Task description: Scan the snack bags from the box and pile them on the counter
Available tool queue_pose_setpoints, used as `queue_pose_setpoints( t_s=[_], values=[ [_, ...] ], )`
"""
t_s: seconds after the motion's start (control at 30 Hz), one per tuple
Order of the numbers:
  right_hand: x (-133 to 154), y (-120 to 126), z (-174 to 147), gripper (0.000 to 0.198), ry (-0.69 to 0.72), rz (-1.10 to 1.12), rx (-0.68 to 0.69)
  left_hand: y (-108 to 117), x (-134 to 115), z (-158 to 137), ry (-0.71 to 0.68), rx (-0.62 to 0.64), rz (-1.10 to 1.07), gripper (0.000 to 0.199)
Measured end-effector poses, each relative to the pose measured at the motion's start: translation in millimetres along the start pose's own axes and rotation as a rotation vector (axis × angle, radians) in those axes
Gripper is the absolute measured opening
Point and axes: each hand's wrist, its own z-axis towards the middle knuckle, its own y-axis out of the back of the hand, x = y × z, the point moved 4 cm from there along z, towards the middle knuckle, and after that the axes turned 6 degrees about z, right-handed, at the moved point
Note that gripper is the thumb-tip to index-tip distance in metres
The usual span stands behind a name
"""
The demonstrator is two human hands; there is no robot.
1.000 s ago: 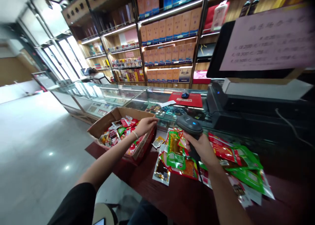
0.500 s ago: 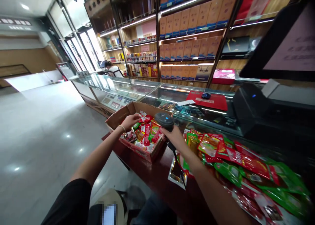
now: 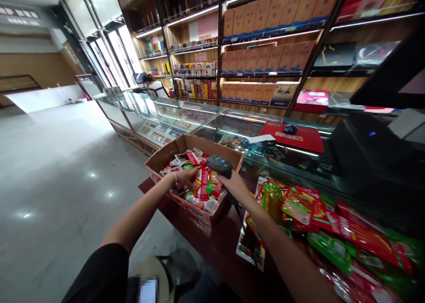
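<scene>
One scanner (image 3: 219,163) fills the right hand (image 3: 235,186); the half-curled left hand's (image 3: 186,177) hold is unclear.

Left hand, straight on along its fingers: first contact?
Probably the red packet lying just ahead of the left hand inside the cardboard box. Depth is unclear; the fingers may already touch packaging there.

A black scanner (image 3: 219,165) hovers over glossy packets (image 3: 203,186) in an open carton (image 3: 212,148).

Mouse (image 3: 290,129) on red mat (image 3: 307,140)
</scene>
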Motion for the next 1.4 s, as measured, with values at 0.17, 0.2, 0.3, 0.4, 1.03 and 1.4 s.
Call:
queue_pose_setpoints(
  t_s=[0.17,0.2,0.3,0.4,1.03,1.4],
  values=[
    [-1,-1,0,0.015,-0.009,0.029,-0.006,12,-1,2,0.101,-0.078,0.044,0.021],
    [-1,-1,0,0.015,-0.013,0.04,-0.008,19,0,3,0.136,-0.172,0.056,0.013],
    [1,-2,-3,0.016,-0.032,0.07,-0.005,33,1,2,0.172,-0.373,0.058,0.01],
    [5,-3,-5,0.016,-0.031,0.078,-0.007,26,4,3,0.128,-0.239,0.021,0.024],
    [12,-7,-10,0.025,0.0,0.137,-0.038,49,-2,-14,0.188,-0.614,-0.231,0.032],
    [46,61,-67,0.033,0.075,-0.026,-0.126,50,-94,-1,0.041,-0.559,-0.98,0.052]
  ],
)
